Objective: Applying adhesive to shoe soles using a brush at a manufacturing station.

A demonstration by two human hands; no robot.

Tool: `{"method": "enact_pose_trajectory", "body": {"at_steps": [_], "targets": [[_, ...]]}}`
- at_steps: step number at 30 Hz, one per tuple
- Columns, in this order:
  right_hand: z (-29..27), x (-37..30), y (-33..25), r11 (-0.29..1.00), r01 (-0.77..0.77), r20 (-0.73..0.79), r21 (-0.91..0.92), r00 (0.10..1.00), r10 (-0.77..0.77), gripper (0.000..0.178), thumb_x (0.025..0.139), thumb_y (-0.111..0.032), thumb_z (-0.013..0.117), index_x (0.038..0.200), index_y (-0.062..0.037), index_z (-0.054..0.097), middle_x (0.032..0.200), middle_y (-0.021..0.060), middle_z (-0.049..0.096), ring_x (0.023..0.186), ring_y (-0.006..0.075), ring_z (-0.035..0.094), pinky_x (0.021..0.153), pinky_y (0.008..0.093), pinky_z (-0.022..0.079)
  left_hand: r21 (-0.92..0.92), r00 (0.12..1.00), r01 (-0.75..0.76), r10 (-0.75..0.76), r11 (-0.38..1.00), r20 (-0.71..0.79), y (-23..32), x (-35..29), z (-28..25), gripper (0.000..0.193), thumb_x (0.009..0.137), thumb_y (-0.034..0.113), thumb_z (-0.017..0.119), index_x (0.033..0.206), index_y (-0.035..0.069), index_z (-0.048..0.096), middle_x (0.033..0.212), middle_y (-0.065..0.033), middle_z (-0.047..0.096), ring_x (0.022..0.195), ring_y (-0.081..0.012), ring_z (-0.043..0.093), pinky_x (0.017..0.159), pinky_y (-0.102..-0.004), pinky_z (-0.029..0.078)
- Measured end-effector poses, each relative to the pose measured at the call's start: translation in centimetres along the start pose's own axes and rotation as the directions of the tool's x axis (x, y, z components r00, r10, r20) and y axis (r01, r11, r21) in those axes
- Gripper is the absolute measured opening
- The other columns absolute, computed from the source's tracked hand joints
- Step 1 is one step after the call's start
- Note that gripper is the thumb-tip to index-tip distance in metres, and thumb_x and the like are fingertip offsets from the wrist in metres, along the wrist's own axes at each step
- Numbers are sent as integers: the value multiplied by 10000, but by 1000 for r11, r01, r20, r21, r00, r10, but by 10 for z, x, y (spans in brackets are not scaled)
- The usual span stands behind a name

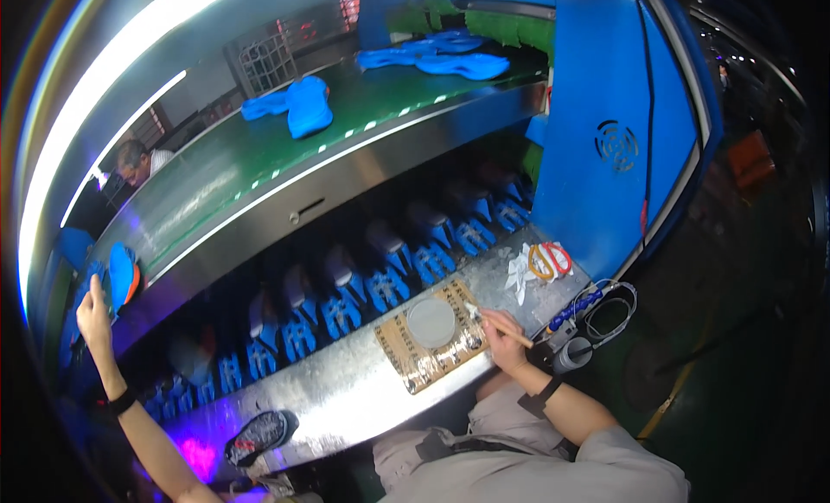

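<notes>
My left hand (93,320) reaches out to the far left, its fingers closed at the edge of a blue shoe sole (97,283). Right beside it stands another blue sole with an orange side (126,276). My right hand (506,340) grips a wooden-handled brush (516,334), whose pale bristle end points at a round pale tub (431,322). That tub sits on a piece of printed cardboard (406,358) wrapped in clear film, on the metal ledge (346,395) before me.
A green conveyor belt (229,170) carries blue soles (309,108) beyond the ledge. Below it runs a row of blue clamped parts (385,291). Scissors (553,259) lie on white scraps at right, near a blue machine panel (605,131). A dark shoe (258,436) rests at lower left.
</notes>
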State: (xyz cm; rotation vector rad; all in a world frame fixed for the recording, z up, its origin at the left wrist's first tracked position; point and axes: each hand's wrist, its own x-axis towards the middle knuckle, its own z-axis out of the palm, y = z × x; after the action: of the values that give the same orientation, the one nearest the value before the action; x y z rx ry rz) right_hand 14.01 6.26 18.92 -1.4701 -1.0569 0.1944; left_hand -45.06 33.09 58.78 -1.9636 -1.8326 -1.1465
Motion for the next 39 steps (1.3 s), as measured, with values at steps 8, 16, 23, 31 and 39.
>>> {"method": "enact_pose_trajectory", "body": {"at_steps": [8, 16, 23, 31, 39], "targets": [[-10, 26, -25, 949, -202, 66, 241, 979, 192, 199, 995, -128, 582, 1140, 1, 625, 1000, 57, 661, 917, 121, 611, 834, 267, 493, -749, 867, 477, -386, 459, 316, -9, -61, 42, 243, 950, 188, 682, 1118, 29, 604, 987, -33, 665, 856, -140, 669, 713, -264, 500], [10, 60, -85, 996, -86, 438, -13, 895, 83, 139, 909, -175, 658, 933, -43, 696, 692, 72, 662, 620, 158, 630, 573, 316, 472, -742, 747, 665, -87, 89, 659, 84, -296, 116, 423, 907, 186, 640, 1267, -20, 556, 1126, -101, 674, 946, -220, 681, 757, -317, 552], [12, 65, -101, 993, -90, 407, -74, 907, 112, 122, 897, -155, 668, 940, -45, 698, 721, 87, 681, 642, 161, 654, 592, 302, 489, -205, 418, 755, 218, -622, 882, 137, -442, 134, 809, 905, 383, 575, 1528, -30, 265, 1466, -296, 434, 1309, -488, 487, 997, -557, 503], [17, 47, -104, 988, 100, 311, 114, 941, -131, 130, 901, -73, 668, 1009, -9, 702, 936, 118, 721, 860, 219, 693, 777, 326, 529, -287, 489, 713, 160, -639, 857, 144, -459, 129, 888, 869, 383, 672, 1555, 25, 235, 1512, -268, 394, 1377, -463, 421, 1084, -548, 415], [29, 18, -129, 972, -88, 516, 219, 855, -39, 153, 900, -81, 681, 1032, -9, 713, 943, 113, 722, 892, 224, 681, 804, 329, 522, -429, 489, 845, 138, -319, 861, 161, -437, 117, 952, 799, 325, 787, 1530, 42, 246, 1315, -173, 540, 1210, -321, 586, 1016, -470, 510]]}}
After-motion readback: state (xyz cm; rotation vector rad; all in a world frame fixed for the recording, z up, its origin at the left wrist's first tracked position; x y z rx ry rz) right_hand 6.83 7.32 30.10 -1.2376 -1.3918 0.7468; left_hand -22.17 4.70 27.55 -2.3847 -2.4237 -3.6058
